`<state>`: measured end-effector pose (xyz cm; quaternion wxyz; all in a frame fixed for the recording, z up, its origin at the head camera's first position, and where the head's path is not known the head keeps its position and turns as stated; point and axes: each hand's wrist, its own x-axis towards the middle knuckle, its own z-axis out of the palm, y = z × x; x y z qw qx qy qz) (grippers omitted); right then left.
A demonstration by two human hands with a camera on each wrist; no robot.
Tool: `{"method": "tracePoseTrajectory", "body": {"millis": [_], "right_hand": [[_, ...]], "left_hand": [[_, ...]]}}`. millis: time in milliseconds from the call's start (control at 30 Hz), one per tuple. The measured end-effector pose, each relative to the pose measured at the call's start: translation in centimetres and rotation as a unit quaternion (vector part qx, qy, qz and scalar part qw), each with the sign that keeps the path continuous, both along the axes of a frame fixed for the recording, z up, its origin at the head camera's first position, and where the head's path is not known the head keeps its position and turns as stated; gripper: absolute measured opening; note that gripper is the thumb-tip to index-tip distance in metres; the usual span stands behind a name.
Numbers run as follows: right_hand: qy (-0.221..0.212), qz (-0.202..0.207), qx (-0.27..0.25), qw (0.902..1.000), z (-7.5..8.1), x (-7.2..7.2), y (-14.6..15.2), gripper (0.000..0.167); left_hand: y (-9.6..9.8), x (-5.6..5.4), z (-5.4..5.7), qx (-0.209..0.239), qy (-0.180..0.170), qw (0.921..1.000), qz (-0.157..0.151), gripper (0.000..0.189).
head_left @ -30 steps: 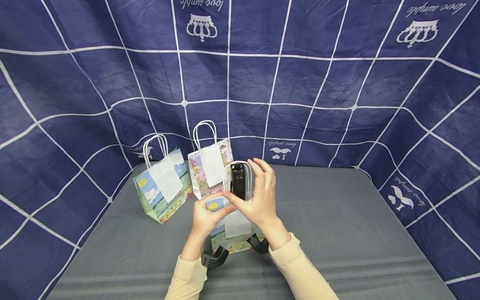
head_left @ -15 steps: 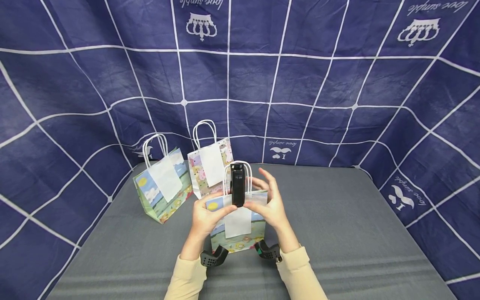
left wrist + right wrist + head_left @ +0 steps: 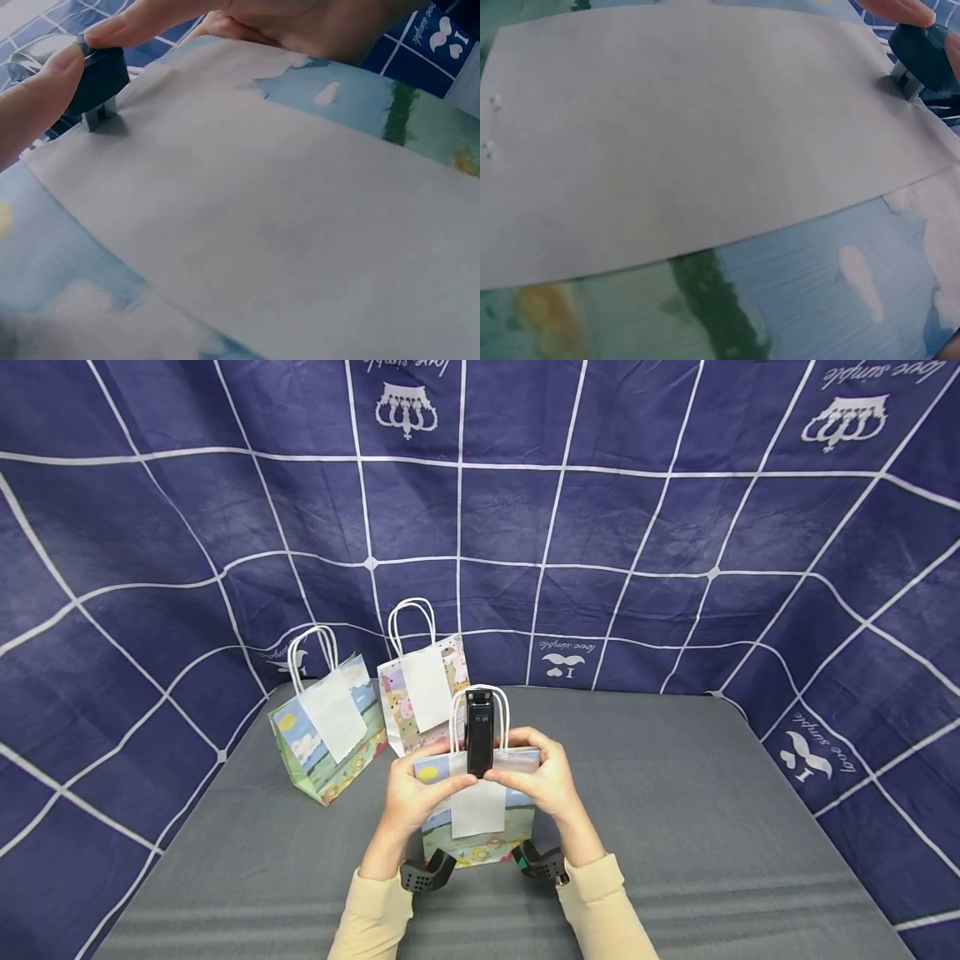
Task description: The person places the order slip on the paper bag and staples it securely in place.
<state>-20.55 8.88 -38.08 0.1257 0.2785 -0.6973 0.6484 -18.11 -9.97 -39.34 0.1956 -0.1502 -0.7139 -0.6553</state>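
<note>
A small paper bag (image 3: 520,827) with a painted landscape stands upright before me, its white handles up and a white paper panel (image 3: 478,814) over its front. A black stapler (image 3: 480,731) straddles the bag's top edge at the panel, pointing away from me. My left hand (image 3: 411,793) holds the stapler's near end from the left, thumb on it, other fingers behind the bag. From the right my right hand (image 3: 553,781) does the same, its thumb tip beside the left one. The right wrist view shows the stapler's metal end (image 3: 909,84) right at the panel's edge.
At the back left stands a second landscape bag (image 3: 307,760) with white handles and a white panel. Beside it is a bag with a pink animal print (image 3: 393,702). The grey table (image 3: 675,810) meets a blue gridded cloth (image 3: 630,518) at the back and sides.
My right hand has come down from beside the handles to the stapler's near end, and its raised fingers have lowered behind the bag. The left hand and the bags stay in place.
</note>
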Motion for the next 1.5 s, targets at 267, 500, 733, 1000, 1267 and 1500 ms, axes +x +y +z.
{"method": "tracePoseTrajectory", "body": {"millis": [267, 500, 733, 1000, 1267, 1500], "right_hand": [[0.016, 0.011, 0.032, 0.9993, 0.4, 0.3, 0.0, 0.042], [0.027, 0.004, 0.013, 0.9995, 0.2, 0.6, -0.7, 0.043], [0.046, 0.026, -0.019, 0.9984, -0.2, 0.6, -1.1, 0.045], [0.046, 0.007, -0.027, 0.9986, -0.2, 0.9, -1.5, 0.046], [0.073, -0.004, 0.004, 0.9973, 0.1, 0.8, -1.1, 0.045], [0.080, 0.024, 0.020, 0.9963, 0.1, 0.5, -0.2, 0.048]], "left_hand": [[-0.8, -1.2, -2.2, -0.031, 0.014, 0.9994, 0.000, 0.039], [-0.6, -1.2, -2.4, -0.024, 0.040, 0.9989, 0.005, 0.039], [-0.2, -0.6, -1.5, -0.038, 0.083, 0.9956, 0.023, 0.038], [0.1, 0.5, 0.7, -0.051, 0.128, 0.9900, 0.029, 0.036], [0.4, 0.5, 0.9, -0.059, 0.094, 0.9931, 0.037, 0.034], [0.2, 0.7, 1.2, -0.070, 0.047, 0.9964, 0.012, 0.036]]}}
